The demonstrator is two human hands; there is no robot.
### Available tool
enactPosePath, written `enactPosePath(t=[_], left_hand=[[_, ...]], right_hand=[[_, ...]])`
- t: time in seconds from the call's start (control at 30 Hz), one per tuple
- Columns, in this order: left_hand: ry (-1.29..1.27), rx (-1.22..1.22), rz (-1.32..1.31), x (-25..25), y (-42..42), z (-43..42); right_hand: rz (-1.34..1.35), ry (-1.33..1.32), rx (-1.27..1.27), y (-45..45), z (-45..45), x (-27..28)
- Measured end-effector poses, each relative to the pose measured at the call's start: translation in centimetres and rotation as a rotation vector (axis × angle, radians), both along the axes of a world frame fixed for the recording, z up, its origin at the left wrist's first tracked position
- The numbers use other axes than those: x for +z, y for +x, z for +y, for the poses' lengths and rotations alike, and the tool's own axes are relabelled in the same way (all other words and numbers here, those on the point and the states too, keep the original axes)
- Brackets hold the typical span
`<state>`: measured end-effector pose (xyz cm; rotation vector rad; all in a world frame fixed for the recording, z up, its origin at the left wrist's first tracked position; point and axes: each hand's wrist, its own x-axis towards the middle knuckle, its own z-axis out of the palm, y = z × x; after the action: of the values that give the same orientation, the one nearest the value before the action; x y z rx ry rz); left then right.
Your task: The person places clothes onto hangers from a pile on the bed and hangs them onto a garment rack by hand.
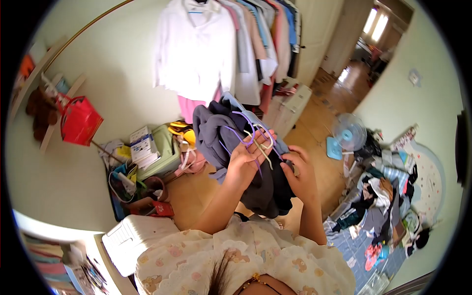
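Observation:
Dark grey and black clothes (211, 130) hang in a bundle in front of me on several hangers. The purple and pale green hanger hooks (253, 135) stick up out of the bundle and cross my left palm. My left hand (248, 155) is under the hooks, palm up, with its fingers among them. At the bundle's right edge, my right hand (299, 172) has curled fingers touching the dark cloth. Beyond the bundle, a white shirt (199, 49) hangs at the front of a row of clothes.
A floor fan (349, 132) stands at the right, near a heap of clothes (381, 196). At the left are a red bag (81, 120), a green storage box (162, 152) and a white case (137, 238). An open doorway (368, 59) lies at the back right.

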<state>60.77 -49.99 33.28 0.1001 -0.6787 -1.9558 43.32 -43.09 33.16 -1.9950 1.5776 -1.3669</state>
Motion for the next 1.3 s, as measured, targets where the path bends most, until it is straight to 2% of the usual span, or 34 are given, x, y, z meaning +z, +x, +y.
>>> enactPosePath(t=[0.17, 0.43, 0.57, 0.9, 1.1, 1.3], left_hand=[[-0.037, 0.191, 0.05, 0.9, 6.4, 0.3], [-0.114, 0.407, 0.142, 1.8, 13.1, -0.3], [-0.16, 0.497, 0.166, 1.8, 15.6, -1.5], [-0.293, 0.675, 0.051, 0.9, 18.9, -12.3], [-0.334, 0.736, 0.046, 2.0, 19.5, -21.5], [-0.252, 0.798, 0.106, 1.3, 20.0, -26.5]], right_hand=[[-0.075, 0.06, 0.249, 5.4, -3.4, -0.4], [-0.185, 0.134, 0.406, 12.6, -8.5, 0.2], [-0.227, 0.09, 0.517, 15.4, -12.3, 0.5], [-0.248, 0.032, 0.754, 19.6, -27.5, 0.2], [-0.112, -0.135, 0.659, 20.1, -37.9, 3.7], [-0.15, -0.292, 0.444, 19.9, -48.2, 6.8]])
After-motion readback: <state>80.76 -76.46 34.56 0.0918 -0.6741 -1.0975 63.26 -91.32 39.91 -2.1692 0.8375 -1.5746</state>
